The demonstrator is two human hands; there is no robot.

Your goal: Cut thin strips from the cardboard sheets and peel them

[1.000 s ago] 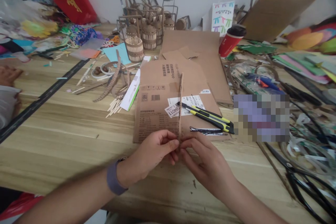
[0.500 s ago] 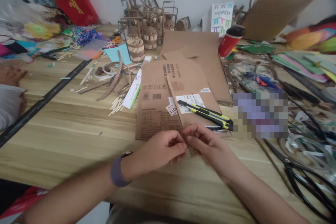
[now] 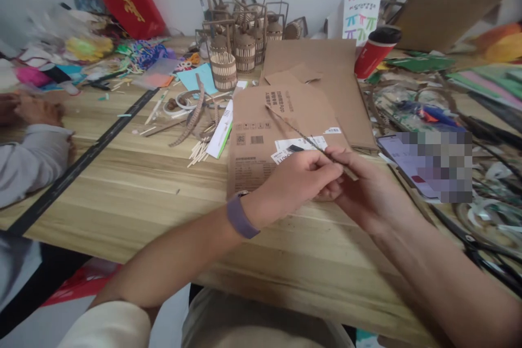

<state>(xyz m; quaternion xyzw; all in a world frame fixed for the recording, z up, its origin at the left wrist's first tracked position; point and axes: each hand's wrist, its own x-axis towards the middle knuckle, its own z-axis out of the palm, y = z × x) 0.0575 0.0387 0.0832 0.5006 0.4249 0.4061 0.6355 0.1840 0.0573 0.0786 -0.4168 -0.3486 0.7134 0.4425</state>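
A narrow cardboard strip [image 3: 294, 131] slants up and left over the flat cardboard. My left hand [image 3: 304, 182] is closed, its thumb and fingers pinching the strip near its lower end. Close beside it, my right hand [image 3: 362, 187] grips the same end, and the two hands touch or nearly touch. Beneath them lies a brown printed cardboard sheet [image 3: 248, 171] with white labels [image 3: 320, 142]. The dark tip of the utility knife [image 3: 295, 148] shows just above my left hand, which hides most of the rest.
Small stick-and-cardboard lanterns [image 3: 245, 51] crowd the back, near a cup of sticks [image 3: 223, 72]. A red drink cup [image 3: 375, 54] stands right of more cardboard [image 3: 346, 103]. Right are a phone [image 3: 408, 166] and black scissors [image 3: 475, 244]. Another person's hands [image 3: 43, 111] rest at far left.
Both hands have risen and shifted right in view, bringing the strip up at a slant. The utility knife, fully seen before, is now mostly covered. The view has also shifted.
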